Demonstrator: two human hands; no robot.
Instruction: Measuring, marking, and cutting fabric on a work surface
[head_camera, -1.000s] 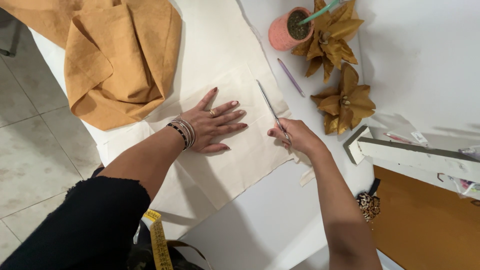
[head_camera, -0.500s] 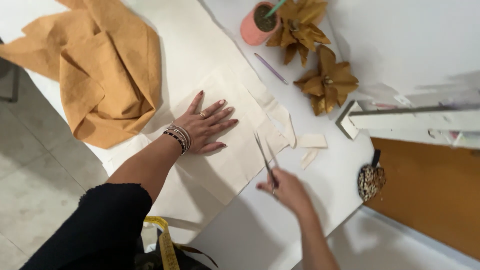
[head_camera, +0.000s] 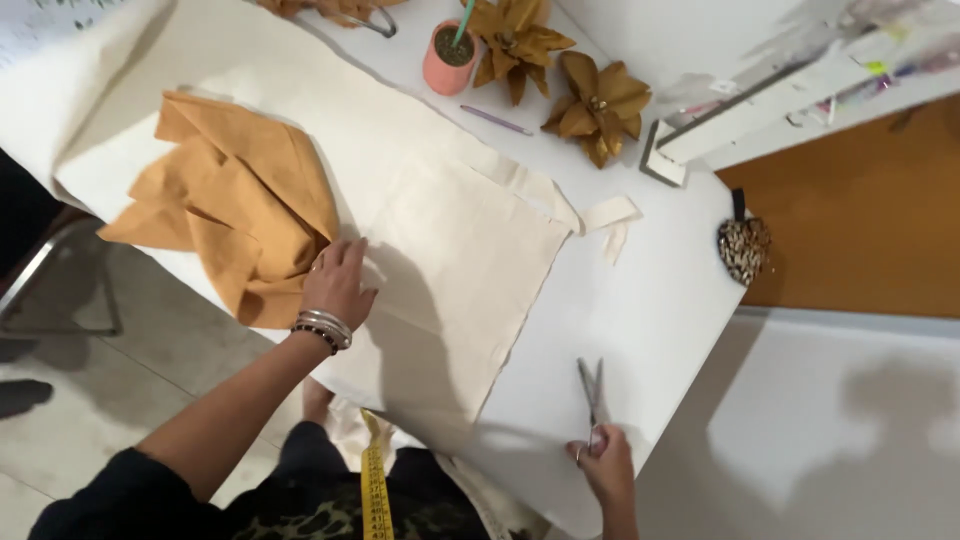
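Lying flat across the middle of the white desk (head_camera: 650, 330), the cream cloth (head_camera: 450, 270) looks thin, light and limp, a sheet that would crumple or slide if pushed and is best pinned under a flat palm or pinched at a cut edge. Its left side sits under the left hand (head_camera: 338, 285), whose fingers (head_camera: 345, 252) are released and spread flat, pressing the cloth just beside the heap of mustard fabric (head_camera: 235, 210). The cloth's right cut edge runs down toward the desk's near corner, a little apart from the scissors (head_camera: 590, 390). These are stiff, slim metal, probably light, resting with blades nearly closed on the bare desk; the right hand (head_camera: 603, 465) has its fingers clenched through the handle loops. A few narrow cream offcuts (head_camera: 610, 215) lie beyond the cloth's far corner. Farther off stand a pink cup (head_camera: 447, 62) and golden fabric flowers (head_camera: 597, 103), and a yellow measuring tape (head_camera: 375, 485) hangs below at the person's front.
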